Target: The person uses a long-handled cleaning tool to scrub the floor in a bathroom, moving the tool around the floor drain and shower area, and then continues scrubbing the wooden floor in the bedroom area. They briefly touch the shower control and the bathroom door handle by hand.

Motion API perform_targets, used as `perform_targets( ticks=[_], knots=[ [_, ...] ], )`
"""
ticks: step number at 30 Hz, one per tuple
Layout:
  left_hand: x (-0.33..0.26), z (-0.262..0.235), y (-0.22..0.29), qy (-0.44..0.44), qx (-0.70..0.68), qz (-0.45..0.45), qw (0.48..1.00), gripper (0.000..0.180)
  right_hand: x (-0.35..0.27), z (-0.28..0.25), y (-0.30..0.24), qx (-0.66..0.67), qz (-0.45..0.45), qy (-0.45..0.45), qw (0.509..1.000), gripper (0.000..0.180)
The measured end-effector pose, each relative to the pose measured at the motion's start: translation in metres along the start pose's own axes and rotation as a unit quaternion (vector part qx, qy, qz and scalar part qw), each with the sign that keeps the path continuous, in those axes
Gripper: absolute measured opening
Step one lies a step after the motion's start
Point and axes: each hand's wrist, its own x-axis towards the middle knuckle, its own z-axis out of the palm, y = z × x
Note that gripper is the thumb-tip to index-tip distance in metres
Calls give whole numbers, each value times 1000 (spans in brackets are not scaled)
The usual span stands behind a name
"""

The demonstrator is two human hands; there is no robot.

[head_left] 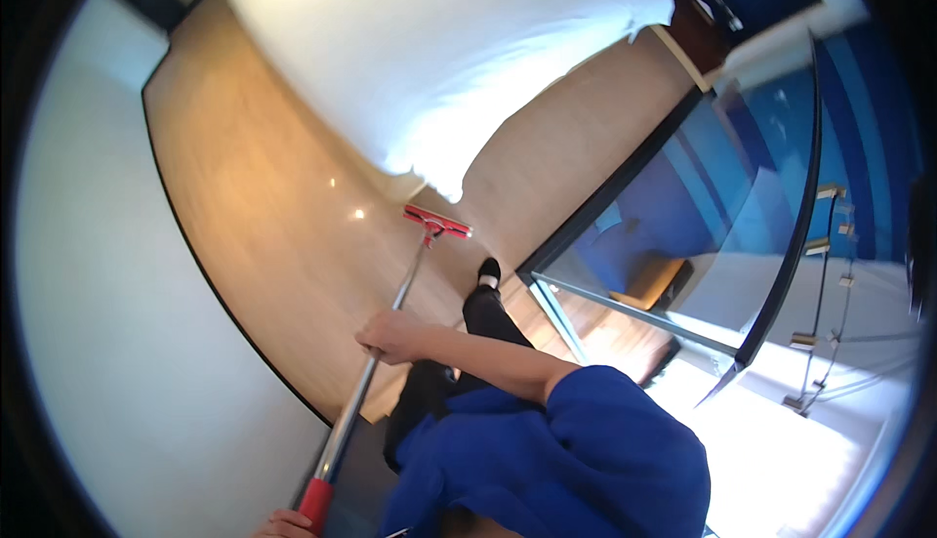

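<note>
A mop with a long metal pole [402, 289] slants across the floor in front of me. Its flat red head [439, 223] lies by the hanging corner of a white bed sheet [429, 138]. Midway along the pole, my right hand [390, 335] is wrapped round the metal. At the lower edge, my left hand [281, 524] is closed at the red grip [316, 501], partly cut off by the picture's rim. My black shoe [489, 270] is just right of the pole, below the mop head.
The bed with the white sheet stands ahead on a wooden floor [264, 177]. A white wall [117, 274] with dark skirting runs along the left. To the right is a dark-framed glass panel [673, 216], with an orange-yellow object [652, 282] seen through it.
</note>
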Motion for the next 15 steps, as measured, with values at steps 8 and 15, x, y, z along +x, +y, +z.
perform_targets(
  ticks=[8,15],
  knots=[
    [152,49,-41,-108,134,-299,939,31,-60,-100,134,-80,142,-14,987,14],
    [226,90,-167,-241,325,-543,736,24,-94,-166,251,-181,227,26,956,20]
  ],
)
